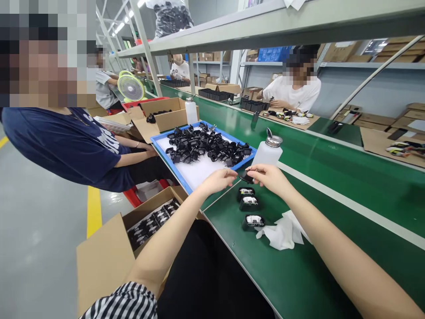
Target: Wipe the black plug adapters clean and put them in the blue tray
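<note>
My right hand point(267, 178) pinches a small black plastic part point(246, 177) above the green bench. Close to that part's left side is my left hand point(219, 180), its fingers reaching toward it; whether they touch I cannot tell. Below my hands stand three black oval housings, a far one point(246, 192), a middle one point(249, 202) and a near one point(254, 221), with white material inside. A crumpled white cloth point(282, 232) lies beside the near housing. Just behind my right hand is a white pump bottle point(268, 153) with a metal top.
A blue-rimmed tray point(182, 180) holds many black plug-like parts point(199, 144). Beyond it are a second bottle point(191, 110) and a cardboard box point(172, 116). An open carton point(106, 261) of parts sits low left. A co-worker point(66, 146) sits left; another point(292, 91) works across.
</note>
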Action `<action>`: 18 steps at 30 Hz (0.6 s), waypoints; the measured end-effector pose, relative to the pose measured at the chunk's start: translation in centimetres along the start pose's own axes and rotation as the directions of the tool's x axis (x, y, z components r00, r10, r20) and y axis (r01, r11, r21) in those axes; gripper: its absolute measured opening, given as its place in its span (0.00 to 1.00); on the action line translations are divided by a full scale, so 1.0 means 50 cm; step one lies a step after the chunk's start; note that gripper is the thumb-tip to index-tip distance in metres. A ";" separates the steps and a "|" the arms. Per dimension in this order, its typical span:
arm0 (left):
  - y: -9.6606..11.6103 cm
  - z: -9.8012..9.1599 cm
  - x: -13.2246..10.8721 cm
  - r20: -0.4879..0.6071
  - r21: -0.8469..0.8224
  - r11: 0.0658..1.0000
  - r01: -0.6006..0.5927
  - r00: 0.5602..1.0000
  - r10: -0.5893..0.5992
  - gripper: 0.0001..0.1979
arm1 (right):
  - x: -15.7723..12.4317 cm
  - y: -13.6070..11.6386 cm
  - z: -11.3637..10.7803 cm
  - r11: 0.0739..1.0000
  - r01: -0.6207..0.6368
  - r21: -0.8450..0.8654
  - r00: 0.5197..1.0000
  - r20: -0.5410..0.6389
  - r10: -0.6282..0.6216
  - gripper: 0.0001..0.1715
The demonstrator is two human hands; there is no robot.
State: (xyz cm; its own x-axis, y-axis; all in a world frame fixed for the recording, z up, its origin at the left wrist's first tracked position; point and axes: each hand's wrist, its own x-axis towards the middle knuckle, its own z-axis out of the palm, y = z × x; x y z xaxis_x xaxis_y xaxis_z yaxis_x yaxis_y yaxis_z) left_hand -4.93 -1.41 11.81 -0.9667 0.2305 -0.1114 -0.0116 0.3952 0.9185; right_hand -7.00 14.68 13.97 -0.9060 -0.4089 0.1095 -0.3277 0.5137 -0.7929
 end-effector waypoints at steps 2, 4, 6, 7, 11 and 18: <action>-0.018 0.012 -0.003 0.129 0.089 0.992 -0.085 0.989 0.073 0.19 | -0.012 0.016 -0.008 0.998 -0.070 -0.002 0.998 -0.004 0.070 0.10; -0.031 0.025 -0.003 0.201 0.146 0.980 -0.139 0.974 0.108 0.25 | -0.019 0.028 -0.013 0.992 -0.125 0.011 0.991 -0.038 0.125 0.14; -0.039 0.037 0.001 0.193 0.212 0.962 -0.172 0.972 0.131 0.25 | -0.022 0.033 -0.013 0.986 -0.163 0.024 0.985 -0.054 0.165 0.19; -0.041 0.043 0.003 0.173 0.245 0.951 -0.188 0.974 0.148 0.23 | -0.022 0.034 -0.013 0.985 -0.169 0.017 0.984 -0.045 0.170 0.20; -0.048 0.060 0.012 0.043 0.312 0.928 -0.206 0.978 0.203 0.19 | -0.022 0.025 -0.013 0.986 -0.084 -0.146 0.996 -0.030 0.080 0.15; -0.061 0.078 0.026 -0.051 0.230 0.961 -0.156 0.984 0.173 0.19 | -0.018 0.024 -0.016 0.970 -0.077 -0.229 0.995 -0.078 0.061 0.08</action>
State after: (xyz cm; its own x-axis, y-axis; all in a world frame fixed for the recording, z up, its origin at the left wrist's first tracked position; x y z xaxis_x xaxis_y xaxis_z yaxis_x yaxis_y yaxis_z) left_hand -5.14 1.16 7.40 -0.9661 0.2491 0.0684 0.1989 0.5480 0.8125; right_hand -6.80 16.25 13.41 -0.9423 -0.3170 0.1074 -0.3094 0.7028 -0.6406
